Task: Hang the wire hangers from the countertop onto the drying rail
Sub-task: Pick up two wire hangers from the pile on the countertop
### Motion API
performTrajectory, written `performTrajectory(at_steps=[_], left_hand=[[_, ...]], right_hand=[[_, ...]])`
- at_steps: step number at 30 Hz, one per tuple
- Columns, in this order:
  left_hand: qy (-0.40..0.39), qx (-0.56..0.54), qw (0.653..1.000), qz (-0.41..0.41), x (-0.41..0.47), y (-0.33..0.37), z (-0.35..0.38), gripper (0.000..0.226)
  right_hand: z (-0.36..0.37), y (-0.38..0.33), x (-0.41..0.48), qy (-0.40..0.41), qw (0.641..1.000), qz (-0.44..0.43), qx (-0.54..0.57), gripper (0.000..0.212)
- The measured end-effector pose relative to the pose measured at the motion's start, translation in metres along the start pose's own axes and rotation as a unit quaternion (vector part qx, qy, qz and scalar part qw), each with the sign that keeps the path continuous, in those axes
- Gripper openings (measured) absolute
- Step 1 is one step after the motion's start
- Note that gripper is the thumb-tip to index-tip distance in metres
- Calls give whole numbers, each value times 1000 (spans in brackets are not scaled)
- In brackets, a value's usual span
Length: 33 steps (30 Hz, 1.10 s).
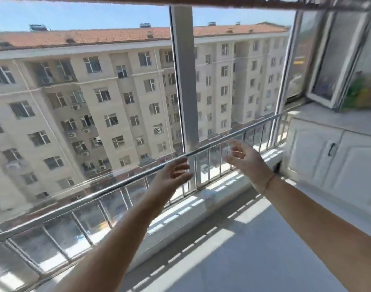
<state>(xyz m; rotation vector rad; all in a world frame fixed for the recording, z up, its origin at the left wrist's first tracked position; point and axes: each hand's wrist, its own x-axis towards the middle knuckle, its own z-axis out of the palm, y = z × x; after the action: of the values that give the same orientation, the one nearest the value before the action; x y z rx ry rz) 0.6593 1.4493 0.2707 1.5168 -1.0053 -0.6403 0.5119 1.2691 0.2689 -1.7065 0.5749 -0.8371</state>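
Both my arms reach forward toward the window. My left hand (171,175) is raised in front of the steel guard rail (108,189), fingers relaxed and spread, holding nothing. My right hand (246,160) hovers a little to the right, palm turned inward, fingers loosely curved and empty. A white countertop (327,116) lies at the right edge. No wire hanger shows on it or in either hand. A dark bar (264,3) runs along the top edge of the view, blurred.
White cabinet doors (336,152) with a dark handle stand below the countertop at right. An open window sash (336,66) leans in above it. A white window post (183,81) rises behind the rail. Sunlit floor (233,249) stretches below my arms.
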Motion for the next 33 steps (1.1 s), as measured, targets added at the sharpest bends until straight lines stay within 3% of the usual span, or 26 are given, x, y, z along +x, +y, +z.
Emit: performTrajectory(at_steps=[13, 24, 33], left_hand=[[-204, -34, 978, 23, 174, 3, 238, 49], [-313, -81, 946, 35, 333, 10, 409, 45], [-397, -60, 915, 43, 423, 25, 567, 45]], right_hand=[[-248, 74, 10, 243, 968, 61, -15, 50], [-416, 119, 59, 373, 922, 100, -38, 50], [-556, 154, 74, 451, 883, 120, -45, 53]])
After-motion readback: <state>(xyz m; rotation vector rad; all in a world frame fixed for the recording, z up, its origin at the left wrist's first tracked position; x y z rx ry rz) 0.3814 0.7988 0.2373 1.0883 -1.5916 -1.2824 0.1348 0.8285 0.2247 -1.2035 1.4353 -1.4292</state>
